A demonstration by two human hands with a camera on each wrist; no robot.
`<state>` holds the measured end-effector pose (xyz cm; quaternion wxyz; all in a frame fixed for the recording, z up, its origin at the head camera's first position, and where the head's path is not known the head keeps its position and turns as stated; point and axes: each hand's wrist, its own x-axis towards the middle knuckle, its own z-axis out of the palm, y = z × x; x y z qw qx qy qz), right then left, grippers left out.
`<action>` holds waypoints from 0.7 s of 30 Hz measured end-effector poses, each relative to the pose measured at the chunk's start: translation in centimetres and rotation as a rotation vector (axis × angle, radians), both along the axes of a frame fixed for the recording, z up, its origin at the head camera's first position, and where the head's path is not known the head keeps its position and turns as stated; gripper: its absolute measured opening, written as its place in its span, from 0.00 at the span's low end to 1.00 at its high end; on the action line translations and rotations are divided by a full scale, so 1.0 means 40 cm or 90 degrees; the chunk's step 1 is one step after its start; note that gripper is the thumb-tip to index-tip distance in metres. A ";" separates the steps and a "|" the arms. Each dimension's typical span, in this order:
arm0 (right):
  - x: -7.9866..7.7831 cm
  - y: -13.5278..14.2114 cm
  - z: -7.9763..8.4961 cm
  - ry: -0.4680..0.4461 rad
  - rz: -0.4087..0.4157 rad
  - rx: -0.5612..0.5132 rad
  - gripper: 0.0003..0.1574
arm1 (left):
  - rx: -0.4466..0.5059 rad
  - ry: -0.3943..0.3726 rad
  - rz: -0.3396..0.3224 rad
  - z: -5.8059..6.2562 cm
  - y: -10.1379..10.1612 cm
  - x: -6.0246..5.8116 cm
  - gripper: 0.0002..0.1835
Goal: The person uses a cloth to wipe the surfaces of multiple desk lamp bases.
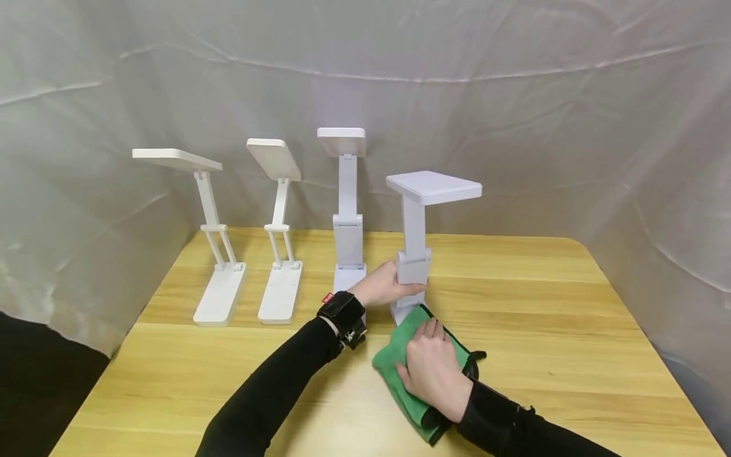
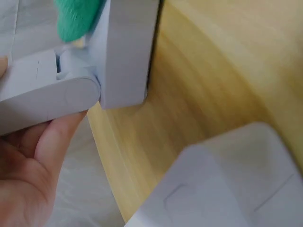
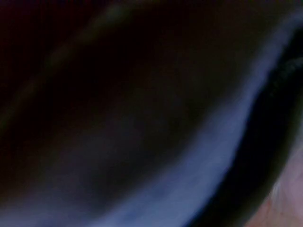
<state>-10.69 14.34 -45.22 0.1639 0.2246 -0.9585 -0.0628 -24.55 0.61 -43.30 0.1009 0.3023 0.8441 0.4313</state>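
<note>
The rightmost white folding desk lamp stands on the wooden table with its head tilted. My left hand grips its lower arm just above the base, the thumb across the front in the head view. My right hand holds a green cloth with black edging, fingers curled into it, over the front of the lamp's base. In the left wrist view, the cloth overlaps the lamp base, and the palm lies under the hinged arm. Dark blur fills most of the right wrist view.
Three more white desk lamps stand in a row to the left: one close by, a middle one and a far-left one. The wooden table runs back to a grey fabric backdrop.
</note>
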 end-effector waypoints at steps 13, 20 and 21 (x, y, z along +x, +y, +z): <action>-0.088 0.182 0.000 -0.149 0.144 -0.099 0.37 | -0.042 0.048 0.012 0.020 -0.002 0.027 0.30; -0.125 0.173 -0.010 -0.036 0.120 -0.059 0.38 | -0.037 0.044 -0.007 0.026 0.000 0.028 0.29; -0.131 0.161 -0.013 -0.007 0.114 -0.044 0.40 | -0.035 0.048 -0.005 0.026 0.003 0.028 0.28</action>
